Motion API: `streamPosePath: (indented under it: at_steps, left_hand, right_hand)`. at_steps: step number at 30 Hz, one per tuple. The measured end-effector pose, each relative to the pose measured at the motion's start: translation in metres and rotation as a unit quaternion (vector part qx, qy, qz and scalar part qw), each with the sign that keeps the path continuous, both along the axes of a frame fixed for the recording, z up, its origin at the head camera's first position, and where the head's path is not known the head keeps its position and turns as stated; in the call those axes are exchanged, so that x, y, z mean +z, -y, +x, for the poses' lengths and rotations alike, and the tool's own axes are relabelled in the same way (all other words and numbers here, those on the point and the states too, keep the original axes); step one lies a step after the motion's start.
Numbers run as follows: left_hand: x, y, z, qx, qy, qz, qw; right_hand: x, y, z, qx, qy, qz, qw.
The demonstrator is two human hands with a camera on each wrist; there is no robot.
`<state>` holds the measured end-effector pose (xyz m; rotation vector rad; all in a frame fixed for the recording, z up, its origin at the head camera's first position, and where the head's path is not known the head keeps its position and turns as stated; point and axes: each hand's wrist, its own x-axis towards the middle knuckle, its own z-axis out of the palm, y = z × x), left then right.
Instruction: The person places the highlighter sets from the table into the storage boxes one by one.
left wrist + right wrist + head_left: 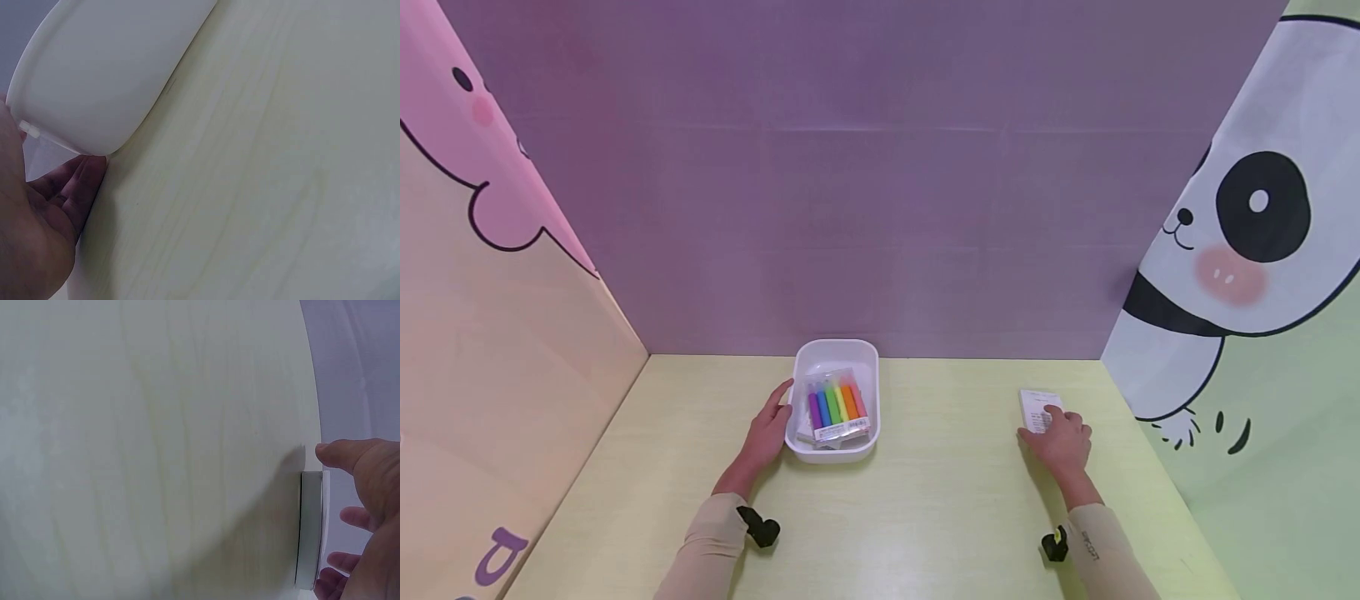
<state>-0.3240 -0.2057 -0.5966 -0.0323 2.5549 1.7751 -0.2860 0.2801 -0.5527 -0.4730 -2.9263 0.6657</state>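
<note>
A white plastic basin (800, 367) stands left of the middle of the table. Inside it lies a clear pack of marker-like coloured sticks (835, 406), from purple to pink. My left hand (767, 429) holds the basin's left side, thumb at the rim; in the left wrist view its fingers (87, 181) reach to the basin's lower edge. On the right, my right hand (1063, 442) hovers over the near end of a small flat white box (1036, 402) with fine print on top. In the right wrist view the thumb (337, 453) and fingers are spread around this box.
The pale wooden table (940, 492) meets a purple backdrop (880, 183) behind the basin. Side panels with cartoon prints, pink on the left and a panda (1232, 242) on the right, bound the table. Black wrist devices (760, 527) sit at both sleeves.
</note>
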Motion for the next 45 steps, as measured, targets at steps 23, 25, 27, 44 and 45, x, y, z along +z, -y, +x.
streamPosePath:
  at_steps: [23, 25, 27, 44, 45]
  left_hand:
    - [-0.001, -0.001, 0.001, 0.015, -0.004, -0.006, 0.9999]
    - [-0.001, -0.001, 0.001, 0.014, -0.008, -0.008, 0.9998]
    - [0.000, -0.001, 0.000, 0.013, -0.010, -0.007, 0.9998]
    - [0.000, 0.000, 0.003, 0.014, -0.008, -0.007, 0.9999]
    - [0.000, 0.000, 0.003, 0.012, -0.010, -0.008, 0.9998]
  right_hand:
    - [-0.015, -0.008, 0.000, -0.012, 0.015, -0.008, 1.000]
    - [-0.015, -0.008, 0.000, -0.012, 0.010, -0.009, 1.000]
    - [-0.014, -0.008, 0.000, -0.012, 0.005, -0.012, 1.000]
    - [-0.020, -0.012, -0.001, -0.024, -0.025, -0.060, 0.998]
    - [-0.020, -0.012, -0.002, -0.024, -0.027, -0.061, 0.998]
